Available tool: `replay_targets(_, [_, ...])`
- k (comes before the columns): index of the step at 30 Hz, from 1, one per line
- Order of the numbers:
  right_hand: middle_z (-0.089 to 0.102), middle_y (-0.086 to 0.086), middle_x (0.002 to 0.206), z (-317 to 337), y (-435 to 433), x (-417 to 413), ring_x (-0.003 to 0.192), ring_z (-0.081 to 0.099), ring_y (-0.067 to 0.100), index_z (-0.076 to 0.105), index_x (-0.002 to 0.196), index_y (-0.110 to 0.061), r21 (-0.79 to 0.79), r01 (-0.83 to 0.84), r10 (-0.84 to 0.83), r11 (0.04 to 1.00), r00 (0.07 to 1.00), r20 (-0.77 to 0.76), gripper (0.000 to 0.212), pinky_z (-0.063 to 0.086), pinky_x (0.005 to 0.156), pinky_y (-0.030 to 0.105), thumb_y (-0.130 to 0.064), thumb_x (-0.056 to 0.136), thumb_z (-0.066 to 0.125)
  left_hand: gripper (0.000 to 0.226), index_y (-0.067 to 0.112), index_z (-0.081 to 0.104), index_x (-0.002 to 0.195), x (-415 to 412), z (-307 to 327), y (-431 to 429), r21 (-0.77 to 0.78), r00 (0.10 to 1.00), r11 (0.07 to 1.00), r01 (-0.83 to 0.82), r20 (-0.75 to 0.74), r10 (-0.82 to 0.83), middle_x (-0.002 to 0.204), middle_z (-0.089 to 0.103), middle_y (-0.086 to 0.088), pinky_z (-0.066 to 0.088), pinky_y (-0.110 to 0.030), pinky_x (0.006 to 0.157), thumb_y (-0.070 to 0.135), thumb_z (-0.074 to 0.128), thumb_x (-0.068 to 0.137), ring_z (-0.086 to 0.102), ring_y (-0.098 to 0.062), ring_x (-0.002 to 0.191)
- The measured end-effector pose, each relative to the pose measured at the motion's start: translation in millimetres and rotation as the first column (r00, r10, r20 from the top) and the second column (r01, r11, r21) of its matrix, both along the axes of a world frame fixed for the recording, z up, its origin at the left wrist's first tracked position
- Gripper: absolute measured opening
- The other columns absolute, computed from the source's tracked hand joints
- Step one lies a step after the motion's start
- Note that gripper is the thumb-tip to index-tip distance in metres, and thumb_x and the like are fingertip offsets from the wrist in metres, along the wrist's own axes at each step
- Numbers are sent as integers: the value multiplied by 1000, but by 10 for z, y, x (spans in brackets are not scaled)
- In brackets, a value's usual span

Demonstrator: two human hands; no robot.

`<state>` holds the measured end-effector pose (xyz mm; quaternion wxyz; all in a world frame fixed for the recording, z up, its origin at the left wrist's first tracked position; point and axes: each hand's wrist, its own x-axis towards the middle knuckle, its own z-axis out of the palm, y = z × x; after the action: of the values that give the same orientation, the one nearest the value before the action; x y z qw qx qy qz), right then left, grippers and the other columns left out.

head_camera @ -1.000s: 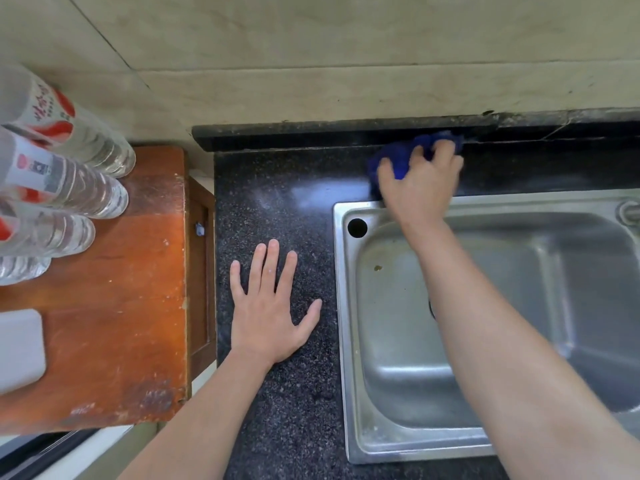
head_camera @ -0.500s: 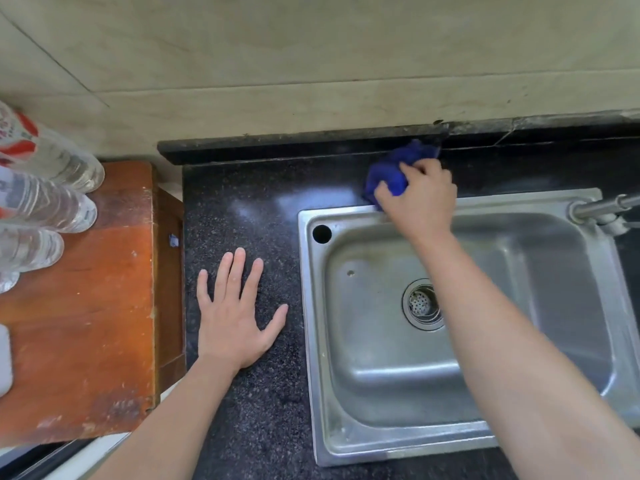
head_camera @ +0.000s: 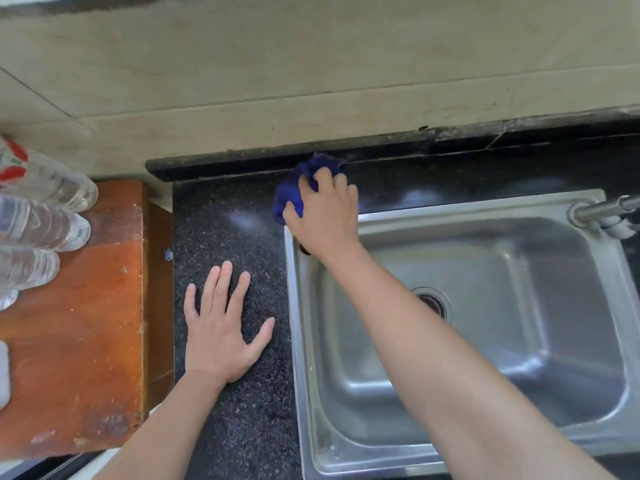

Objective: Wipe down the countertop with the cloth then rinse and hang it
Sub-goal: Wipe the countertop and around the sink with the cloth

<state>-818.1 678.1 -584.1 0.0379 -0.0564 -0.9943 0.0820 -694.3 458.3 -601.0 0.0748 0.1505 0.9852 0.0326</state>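
A dark blue cloth (head_camera: 294,192) lies bunched on the black speckled countertop (head_camera: 235,237), behind the sink's back left corner and close to the raised back ledge. My right hand (head_camera: 323,213) grips the cloth from above, fingers curled over it, and hides much of it. My left hand (head_camera: 225,330) rests flat on the countertop left of the sink, fingers spread, holding nothing.
A steel sink (head_camera: 485,327) fills the right side, its drain (head_camera: 434,303) partly behind my right forearm. A tap base (head_camera: 588,213) stands at the sink's back right. Left of the counter is a lower wooden surface (head_camera: 69,341) with several clear water bottles (head_camera: 38,223).
My right hand has slid the cloth leftward along the strip behind the sink, to its back left corner. My left hand stays flat in place. The view has shifted.
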Motion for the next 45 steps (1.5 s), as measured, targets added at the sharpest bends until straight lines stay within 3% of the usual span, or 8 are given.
replay_targets(3, [60,6,115,-23,578,135,94,51,33,70,116,-23,1,43,-43,999,999,-10,47,33,76,40,-51,81,53,82,13,40,150,-7,-7,-4,-4,1000,1000,0,-8,-1,165,17,-10,13,-61,118,64,38,86,13,-27,153])
replay_targets(9, [50,13,143,-76,2206,510,112,48,42,56,138,-19,116,502,-506,857,863,1,63,37,92,47,-55,89,41,83,13,40,150,-10,-8,-7,-6,1000,1000,-4,-11,4,164,17,-11,12,-61,119,64,38,85,13,-28,152])
replay_targets(13, [45,18,144,-89,1888,243,116,44,44,46,146,-13,77,645,-649,760,760,32,67,33,93,46,-50,92,35,82,13,39,150,-19,-13,-6,-7,1000,1000,0,-13,-1,164,18,-12,12,-62,118,64,40,85,13,-29,152])
replay_targets(18, [56,15,117,-27,158,29,99,48,35,56,136,-10,20,270,-271,963,960,73,61,33,75,41,-49,90,47,82,14,37,151,-8,-21,-10,-14,1000,1000,4,-23,-5,164,16,-11,12,-61,118,64,40,86,12,-27,153])
replay_targets(24, [39,7,147,63,-717,-181,117,41,32,39,149,-22,36,-253,241,967,948,206,60,32,91,42,-52,97,38,82,16,37,151,-8,-21,-11,7,1000,1000,-7,-29,7,164,17,-10,12,-61,118,65,39,87,13,-26,153])
replay_targets(30, [35,5,153,40,334,106,120,39,36,35,152,-32,119,-8,-16,993,980,198,58,31,96,45,-56,99,33,76,22,35,153,-13,65,-61,9,999,1000,-2,53,1,166,13,-7,7,-63,118,68,30,92,7,-23,153])
replay_targets(36, [33,9,152,91,510,89,124,35,40,38,151,-32,72,106,-121,992,963,243,71,28,103,46,-63,88,27,70,19,42,149,-94,311,-816,12,980,987,-161,-120,161,164,18,-13,0,-63,116,63,36,94,12,-28,152])
replay_targets(45, [35,7,152,-40,-1723,-402,123,38,38,42,148,-31,30,-280,274,960,954,120,58,31,94,42,-55,95,40,96,14,12,158,-119,214,-1156,-6,968,970,-245,55,245,167,0,-6,0,-56,121,80,9,89,-8,-20,153])
